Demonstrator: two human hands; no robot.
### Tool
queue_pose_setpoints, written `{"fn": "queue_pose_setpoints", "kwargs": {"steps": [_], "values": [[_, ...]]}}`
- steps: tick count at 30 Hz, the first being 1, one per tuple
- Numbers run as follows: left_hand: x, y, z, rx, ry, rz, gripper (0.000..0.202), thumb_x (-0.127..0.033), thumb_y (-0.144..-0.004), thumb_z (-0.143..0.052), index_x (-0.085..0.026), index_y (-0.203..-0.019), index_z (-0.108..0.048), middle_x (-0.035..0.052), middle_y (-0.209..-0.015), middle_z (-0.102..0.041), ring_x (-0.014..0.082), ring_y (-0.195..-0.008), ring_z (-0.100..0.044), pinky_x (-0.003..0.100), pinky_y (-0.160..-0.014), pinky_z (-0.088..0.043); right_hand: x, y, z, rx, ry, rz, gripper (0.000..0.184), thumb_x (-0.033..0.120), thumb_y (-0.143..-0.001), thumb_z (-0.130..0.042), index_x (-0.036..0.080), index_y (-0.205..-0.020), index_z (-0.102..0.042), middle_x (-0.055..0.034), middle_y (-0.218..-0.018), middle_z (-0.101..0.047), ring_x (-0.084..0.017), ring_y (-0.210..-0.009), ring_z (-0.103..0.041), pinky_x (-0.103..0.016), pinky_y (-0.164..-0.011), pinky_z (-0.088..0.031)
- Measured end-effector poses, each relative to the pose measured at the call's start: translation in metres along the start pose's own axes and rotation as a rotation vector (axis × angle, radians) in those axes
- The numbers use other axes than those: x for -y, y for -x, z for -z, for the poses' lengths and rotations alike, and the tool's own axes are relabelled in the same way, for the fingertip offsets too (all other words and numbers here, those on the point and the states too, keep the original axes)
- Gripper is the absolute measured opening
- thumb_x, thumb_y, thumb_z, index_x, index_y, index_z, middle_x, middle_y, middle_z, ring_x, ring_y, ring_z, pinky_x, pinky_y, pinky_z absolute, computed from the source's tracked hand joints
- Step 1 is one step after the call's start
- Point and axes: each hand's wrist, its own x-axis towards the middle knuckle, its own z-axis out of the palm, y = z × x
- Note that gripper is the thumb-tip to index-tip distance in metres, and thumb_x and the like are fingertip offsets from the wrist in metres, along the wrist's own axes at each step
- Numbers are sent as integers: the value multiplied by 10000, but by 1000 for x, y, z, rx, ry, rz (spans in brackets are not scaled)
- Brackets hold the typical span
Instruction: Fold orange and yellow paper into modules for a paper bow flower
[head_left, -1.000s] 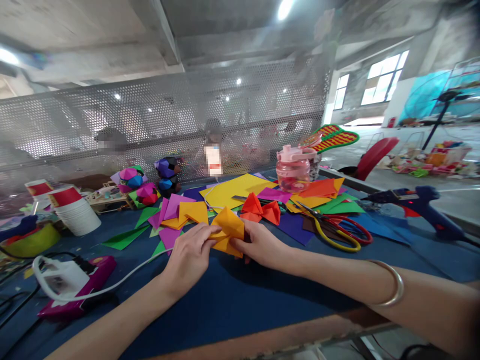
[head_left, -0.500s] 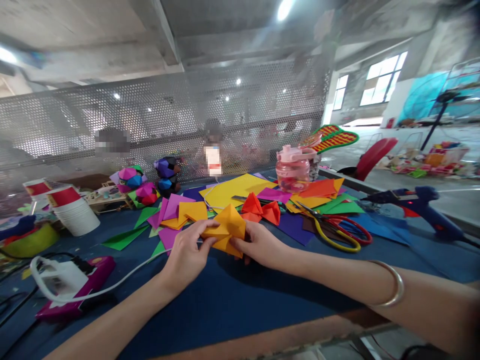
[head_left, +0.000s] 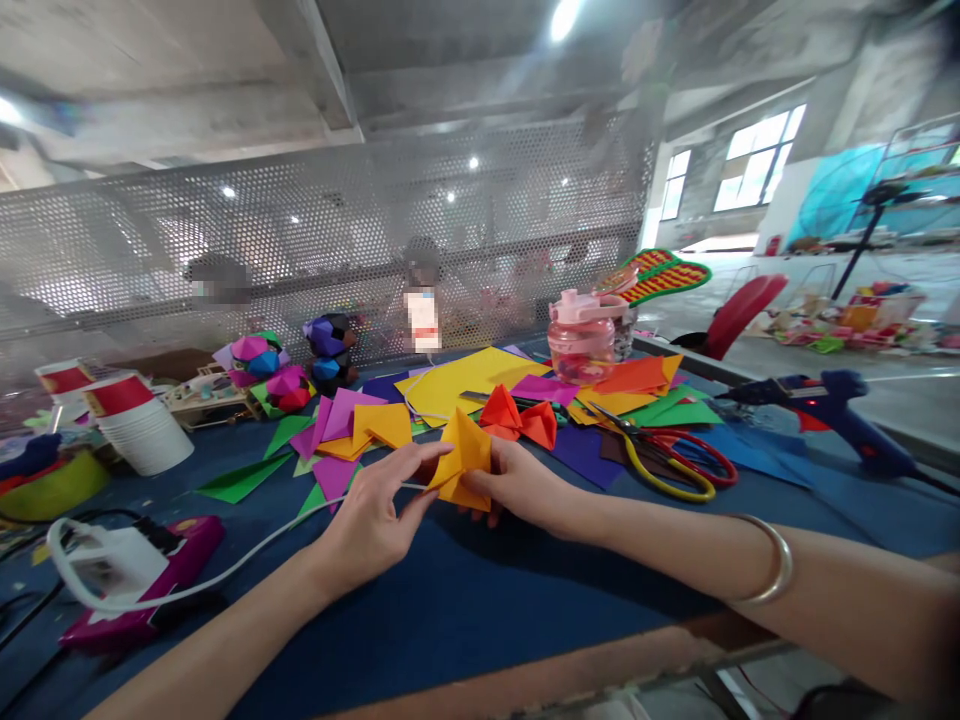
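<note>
A folded yellow-orange paper piece (head_left: 463, 450) is held up just above the blue tabletop, between my two hands. My right hand (head_left: 521, 485) grips its right side, thumb in front and the other fingers partly hidden behind. At its left edge is my left hand (head_left: 382, 505), thumb and forefinger on either side of a pointed corner. Right behind the piece lie folded red-orange paper shapes (head_left: 517, 418). Loose orange sheets (head_left: 382, 424) and purple sheets (head_left: 346, 412) spread to the left, beyond my left hand. A bracelet circles my right forearm.
Scissors with yellow and red handles (head_left: 675, 465) lie to the right, near a blue glue gun (head_left: 832, 415). A pink bottle (head_left: 581, 340) stands at the back. On the left are stacked paper cups (head_left: 142, 430) and a purple power strip (head_left: 184, 560) with a white cable.
The paper's left flap has swung inward, so the piece looks narrower and more upright. My left thumb and forefinger have spread slightly apart. My right hand keeps its hold.
</note>
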Motion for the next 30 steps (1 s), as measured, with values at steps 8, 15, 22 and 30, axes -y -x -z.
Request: {"fn": "queue_pose_setpoints", "kwargs": {"steps": [8, 15, 22, 30], "values": [[7, 3, 1, -88, -29, -114, 340, -96, -930, -566, -241, -1229, -636, 25, -982, -728, 147, -853, -704, 234, -795, -558, 1, 2, 1, -16, 106, 5, 83, 149, -872, -466, 155, -906, -542, 9, -675, -633, -88, -500, -592, -150, -427, -481], [6, 1, -2, -73, -29, -136, 253, -80, -932, -543, -198, -1107, -683, 38, -953, -749, 136, -831, -725, 187, -747, -564, -3, 5, 2, -47, 374, 135, 169, 75, -809, -514, 172, -936, -571, 31, -680, -618, -92, -505, -539, -174, -462, -397], [5, 0, -1, -100, -62, -81, 174, -118, -917, -575, -200, -1028, -681, 38, -953, -762, 170, -836, -737, 229, -747, -575, -4, 6, 3, -77, 581, 211, 186, 62, -785, -563, 152, -934, -630, 3, -751, -623, -110, -614, -496, -213, -571, -325], [1, 0, -1, -96, -53, -69, 165, -124, -946, -552, -221, -1029, -657, 31, -949, -711, 157, -855, -693, 235, -758, -544, -1, 8, 2, -48, 651, 192, 125, 77, -806, -544, 145, -870, -627, 22, -667, -572, -95, -557, -441, -209, -536, -292]]}}
